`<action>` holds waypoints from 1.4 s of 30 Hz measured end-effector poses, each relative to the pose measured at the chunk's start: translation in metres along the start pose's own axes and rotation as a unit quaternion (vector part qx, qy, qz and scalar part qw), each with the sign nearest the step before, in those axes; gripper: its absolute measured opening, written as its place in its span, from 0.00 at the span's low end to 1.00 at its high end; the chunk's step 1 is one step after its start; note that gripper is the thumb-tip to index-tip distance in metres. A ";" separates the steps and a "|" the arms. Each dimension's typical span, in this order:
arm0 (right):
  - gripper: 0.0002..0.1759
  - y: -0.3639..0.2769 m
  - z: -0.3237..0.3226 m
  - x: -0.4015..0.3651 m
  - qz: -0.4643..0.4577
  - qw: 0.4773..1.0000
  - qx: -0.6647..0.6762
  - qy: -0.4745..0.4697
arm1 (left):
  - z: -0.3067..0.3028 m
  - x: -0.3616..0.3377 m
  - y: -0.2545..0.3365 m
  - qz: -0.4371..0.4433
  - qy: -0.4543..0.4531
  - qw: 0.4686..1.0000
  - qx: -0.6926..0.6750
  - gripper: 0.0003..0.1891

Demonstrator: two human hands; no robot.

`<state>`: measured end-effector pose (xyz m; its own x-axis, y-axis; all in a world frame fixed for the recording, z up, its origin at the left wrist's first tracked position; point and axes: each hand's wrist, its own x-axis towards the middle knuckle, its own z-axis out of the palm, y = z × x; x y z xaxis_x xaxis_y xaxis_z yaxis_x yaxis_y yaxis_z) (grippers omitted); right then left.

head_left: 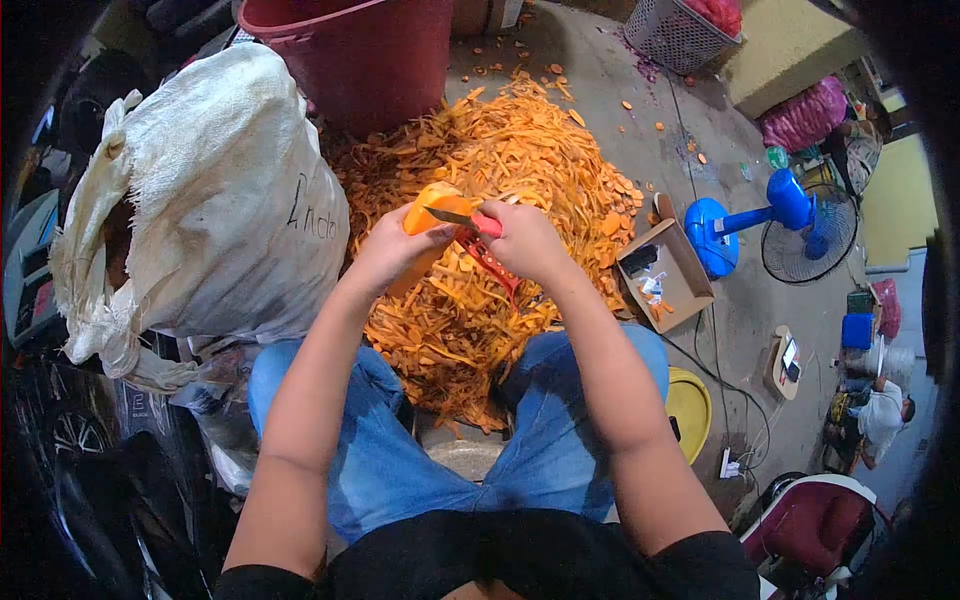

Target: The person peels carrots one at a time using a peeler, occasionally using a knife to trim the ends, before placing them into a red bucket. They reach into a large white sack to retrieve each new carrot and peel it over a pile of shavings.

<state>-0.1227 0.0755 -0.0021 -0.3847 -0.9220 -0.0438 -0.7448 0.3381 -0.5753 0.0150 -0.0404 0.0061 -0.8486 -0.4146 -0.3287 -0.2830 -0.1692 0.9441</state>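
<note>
Hands first, head view, the only one I get. Left hand (385, 250) is closed around an orange vegetable (432, 203), thumb on top, holding it tilted up and away from the body. Right hand (525, 240) is closed on a peeler (468, 220) with a red handle, and I see its blade lying flat against the near face of the vegetable. The hands are close together, almost touching, both above the pile.

The vegetable sits in the left hand, over the near edge of the peel pile (520, 150), between the knees and the bucket (350, 50). I read the pile as orange strips spread wide on the concrete floor (620, 90), running right up to the dark red bucket at the top. A white sack (220, 200) stands just left of the pile, top open and handwriting on its side; I can't make out what's inside.

Jeans (380, 450) frame the bottom, knees apart, peels between them. Right of the pile I note a cardboard box (690, 275) with small bits in it. Beyond that a blue fan (790, 215) lies on the floor. A mesh basket (680, 35) is top right. A yellow disc (692, 405) sits by the right knee. Far right, another person (882, 415) crouches, well apart.
</note>
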 end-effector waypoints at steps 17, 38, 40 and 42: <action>0.12 0.016 -0.011 0.004 0.067 0.997 0.017 0.039 | -0.011 0.008 -0.001 -0.054 0.081 0.991 -0.090 0.18; 0.11 0.020 -0.004 0.005 0.020 0.999 0.033 -0.001 | 0.001 0.007 -0.004 -0.045 -0.004 0.998 -0.046 0.18; 0.11 0.020 -0.003 0.005 0.012 1.000 0.027 0.000 | 0.001 0.006 -0.004 -0.038 -0.004 0.998 -0.048 0.18; 0.11 0.021 -0.001 0.006 0.001 1.000 0.023 0.006 | 0.002 0.004 -0.001 -0.035 -0.006 0.998 -0.050 0.18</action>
<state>-0.1416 0.0775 -0.0134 -0.3924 -0.9192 -0.0346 -0.7186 0.3298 -0.6123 0.0107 -0.0404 0.0039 -0.8337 -0.3886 -0.3923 -0.2958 -0.2855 0.9116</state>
